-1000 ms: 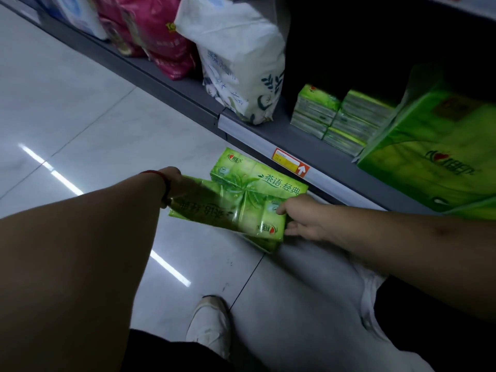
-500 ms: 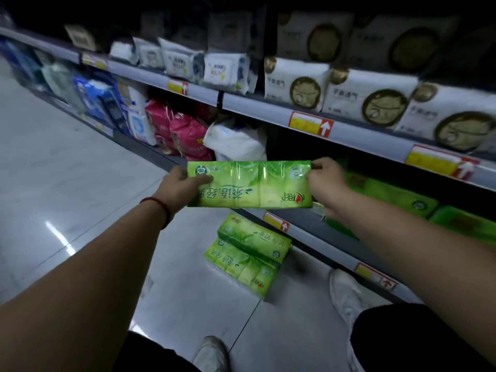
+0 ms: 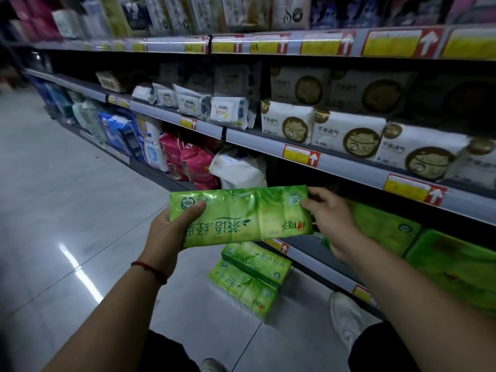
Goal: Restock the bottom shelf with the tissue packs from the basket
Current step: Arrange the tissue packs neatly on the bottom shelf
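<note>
The head camera shows you holding one green tissue pack (image 3: pixel 241 217) level and crosswise, just in front of the bottom shelf (image 3: pixel 306 244) and above its front edge. Your left hand (image 3: pixel 171 232) has its grip round the pack's left end, thumb on the top face and fingers underneath. Your right hand (image 3: pixel 330 221) grips the right end the same way. Both grips are full. Two more packs (image 3: pixel 249 277) lie stacked on the floor just in front of the shelf, below the held one. Bigger green packs (image 3: pixel 386 226) sit on the shelf to the right of its bare patch. No basket shows.

The pack is probably light and soft, a row of small packets in glossy film, so it may sag in the middle or slip in your fingers. Holding it by both ends suits it. Squeeze gently, keep it flat, and feed it long side first into the bare patch.
</note>
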